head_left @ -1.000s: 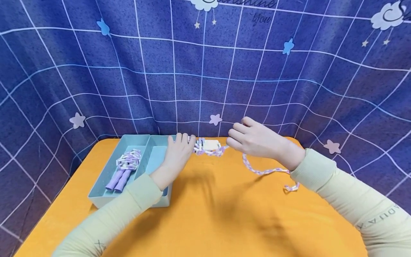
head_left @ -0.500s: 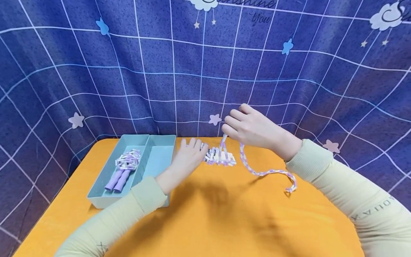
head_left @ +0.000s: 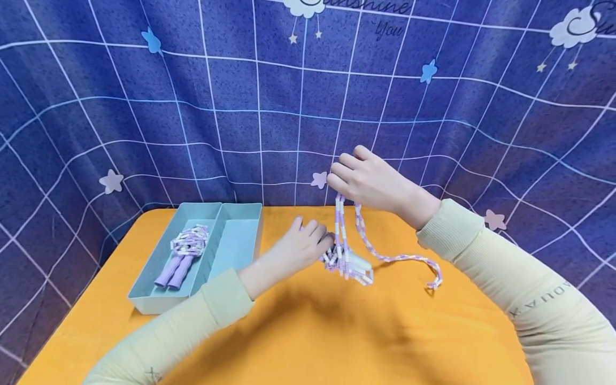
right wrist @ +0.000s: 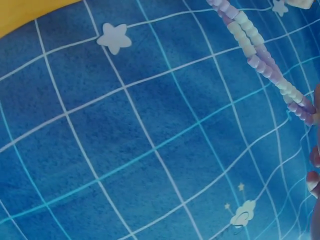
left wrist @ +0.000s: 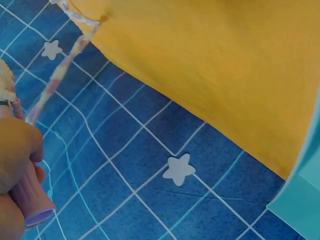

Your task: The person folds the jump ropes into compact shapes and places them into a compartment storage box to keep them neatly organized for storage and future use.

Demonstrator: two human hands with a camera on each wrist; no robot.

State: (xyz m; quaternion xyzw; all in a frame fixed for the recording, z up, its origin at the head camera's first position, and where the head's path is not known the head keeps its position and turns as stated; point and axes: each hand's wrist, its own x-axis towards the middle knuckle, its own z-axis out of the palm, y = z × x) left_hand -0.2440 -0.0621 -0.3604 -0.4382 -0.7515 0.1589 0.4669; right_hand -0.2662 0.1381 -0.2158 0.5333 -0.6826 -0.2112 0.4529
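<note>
The left hand [head_left: 305, 245] grips a flared purple tubular handle [left wrist: 32, 197], while the right hand [head_left: 366, 179] pinches hanging strands of purple-and-white beaded rope [right wrist: 270, 70] above the orange tabletop [head_left: 337, 342].

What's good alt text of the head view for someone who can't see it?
A person's left hand and right hand hold a purple-and-white beaded rope over an orange table. At left, a blue two-part tray holds another beaded rope with purple handles; a blue curtain hangs behind.

hands: left hand [head_left: 305, 248] farther right, right hand [head_left: 363, 179] higher | beaded rope [head_left: 343, 230]: raised strands longer, bundle [head_left: 355, 267] probably tilted
</note>
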